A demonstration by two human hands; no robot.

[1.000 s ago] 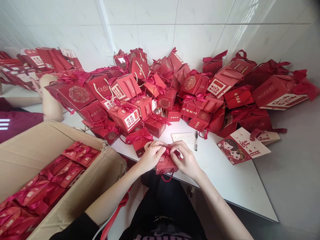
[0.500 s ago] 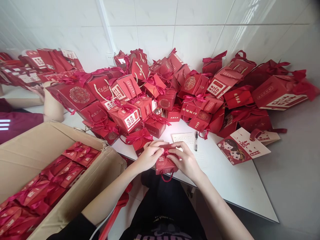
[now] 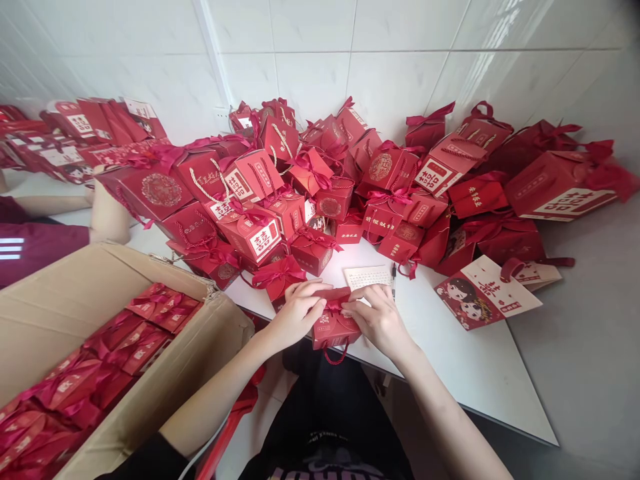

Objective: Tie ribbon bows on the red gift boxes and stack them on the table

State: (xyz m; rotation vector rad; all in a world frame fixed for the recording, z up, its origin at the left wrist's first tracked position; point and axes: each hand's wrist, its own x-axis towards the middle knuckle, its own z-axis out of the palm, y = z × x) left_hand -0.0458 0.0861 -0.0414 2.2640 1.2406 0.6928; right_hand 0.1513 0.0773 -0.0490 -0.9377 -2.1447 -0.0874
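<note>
- Currently, the box sits at the table's near edge, directly in front of you, between your hands; its cord loops over the edge toward you.
- Your right hand: thumb and forefinger appear to pinch the ribbon across the box top.
- Your left hand: laid along the box's left side, thumb by the ribbon; whether it grips or only steadies, cannot tell.
- Key relation: ribbon lies just left of your right fingertips and just right of your left thumb; neither hand is clearly nearer. Box's long axis: cannot tell, fingers cover its sides.
- Beside your right knuckles: paper and pen.
- Beyond your hands: heaped gift boxes. Left: a carton.
</note>
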